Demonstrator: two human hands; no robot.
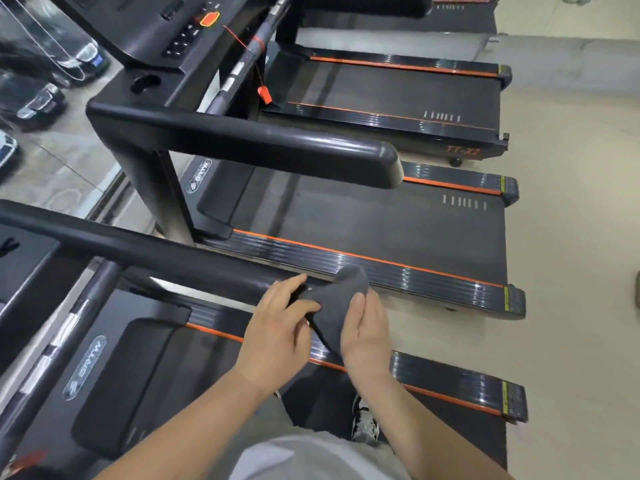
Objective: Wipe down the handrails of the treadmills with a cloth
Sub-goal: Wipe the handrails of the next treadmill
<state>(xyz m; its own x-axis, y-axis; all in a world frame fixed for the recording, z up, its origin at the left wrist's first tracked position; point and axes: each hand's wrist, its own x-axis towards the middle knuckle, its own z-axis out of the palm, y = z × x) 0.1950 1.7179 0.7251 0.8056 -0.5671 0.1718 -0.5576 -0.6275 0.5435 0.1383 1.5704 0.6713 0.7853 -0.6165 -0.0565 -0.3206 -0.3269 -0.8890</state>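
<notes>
Bunching up between both hands, the dark grey cloth is sitting right at the free end of the near handrail, its top fold rising just above the fingers. Can't tell whether it is actually touching the rail tip, since hand & fabric are covering that spot. The left hand is pinching the cloth's left edge btwn thumb and fingers, w/ the index finger stretching toward the rail end. The right hand is cupping the cloth from the right, thumb pressing on the fabric, the other fingers curling under it out of sight. The person is standing on the nearest treadmill belt, one sneaker showing below the wrists. Beyond, the far handrail of the next treadmill is running roughly parallel, well apart from the hands, w/ orange stripes edging the deck below it. An orange safety clip is hanging on a red cord near the console farther up. Beige floor is showing on the right.
</notes>
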